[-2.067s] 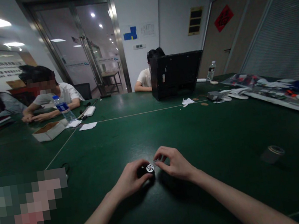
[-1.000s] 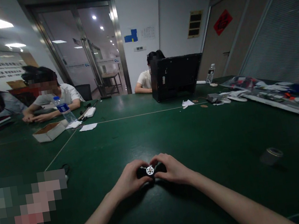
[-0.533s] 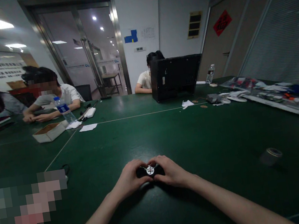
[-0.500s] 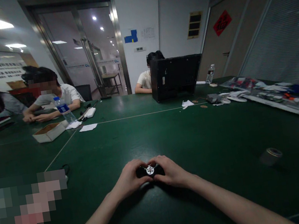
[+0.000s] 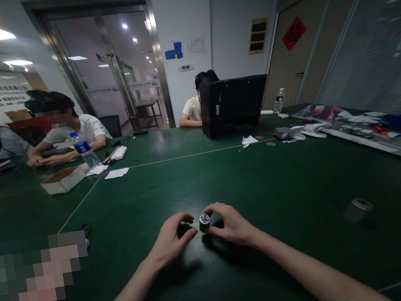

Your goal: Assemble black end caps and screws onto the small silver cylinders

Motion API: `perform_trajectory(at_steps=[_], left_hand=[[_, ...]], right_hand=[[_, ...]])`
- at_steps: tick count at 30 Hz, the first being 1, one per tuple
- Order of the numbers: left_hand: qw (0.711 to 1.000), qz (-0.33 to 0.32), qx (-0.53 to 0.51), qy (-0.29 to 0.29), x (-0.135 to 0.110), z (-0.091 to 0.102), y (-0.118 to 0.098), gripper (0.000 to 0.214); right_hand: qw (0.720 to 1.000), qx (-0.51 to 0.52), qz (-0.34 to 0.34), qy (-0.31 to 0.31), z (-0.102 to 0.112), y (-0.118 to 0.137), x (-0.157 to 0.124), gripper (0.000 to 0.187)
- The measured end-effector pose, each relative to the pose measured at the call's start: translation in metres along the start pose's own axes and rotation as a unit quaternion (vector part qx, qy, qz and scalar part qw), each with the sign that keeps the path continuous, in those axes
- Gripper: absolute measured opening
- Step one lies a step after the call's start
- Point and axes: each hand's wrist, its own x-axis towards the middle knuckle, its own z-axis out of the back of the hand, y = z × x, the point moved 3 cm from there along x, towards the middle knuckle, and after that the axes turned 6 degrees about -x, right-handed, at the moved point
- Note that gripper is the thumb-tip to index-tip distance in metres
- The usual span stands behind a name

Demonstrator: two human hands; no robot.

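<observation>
Both of my hands rest on the green table close in front of me. My right hand pinches a small dark round part with a silver face between thumb and fingertips. My left hand is curled just to the left of it, fingertips nearly touching the part. A dark shape sits inside the left hand's curl, and I cannot make out what it is. A short grey cylinder with a metal rim lies alone on the table to the right, well away from both hands.
A black case stands at the far side with a person behind it. Two people sit at the far left by a water bottle and an open cardboard box. Papers and parts spread along the right. A thin cable lies left.
The hands were pressed together around a black piece with a silver centre. They have drawn slightly apart, and the right hand now holds the small silver-faced part lifted and turned.
</observation>
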Motion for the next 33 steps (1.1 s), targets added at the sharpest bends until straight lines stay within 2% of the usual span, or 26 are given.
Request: perform_trajectory(at_steps=[3,6,10,12,14,18,21,25,30,33], left_hand=[[1.0,-0.002,-0.012,0.004,-0.001,0.002,0.001,0.042],[1.0,-0.006,-0.01,0.012,0.0,0.003,0.002,0.043],[1.0,-0.011,-0.006,0.015,0.0,0.002,0.001,0.043],[1.0,-0.011,-0.005,0.017,-0.001,0.002,0.0,0.043],[1.0,-0.01,-0.004,0.02,-0.001,0.002,-0.001,0.044],[1.0,-0.013,0.001,0.027,-0.003,0.002,-0.003,0.043],[0.999,-0.02,0.001,0.032,-0.003,0.0,-0.003,0.042],[0.999,-0.03,0.009,0.035,-0.003,-0.001,-0.003,0.039],[0.997,-0.04,0.024,0.055,-0.002,-0.001,-0.004,0.04],[0.997,-0.036,0.03,0.058,-0.002,-0.001,-0.004,0.04]], right_hand=[[0.997,0.011,-0.047,-0.061,0.028,-0.014,-0.003,0.024],[0.983,-0.011,-0.129,-0.128,0.063,-0.051,-0.02,0.027],[0.929,-0.115,-0.277,-0.217,0.111,-0.115,-0.064,0.032],[0.901,-0.159,-0.328,-0.236,0.13,-0.137,-0.086,0.035],[0.884,-0.205,-0.349,-0.235,0.147,-0.146,-0.102,0.038],[0.864,-0.276,-0.349,-0.237,0.184,-0.146,-0.12,0.041],[0.852,-0.306,-0.366,-0.214,0.216,-0.154,-0.125,0.04],[0.853,-0.319,-0.397,-0.115,0.242,-0.183,-0.126,0.031],[0.862,-0.3,-0.409,0.023,0.236,-0.219,-0.128,0.027],[0.857,-0.299,-0.417,0.049,0.233,-0.229,-0.133,0.03]])
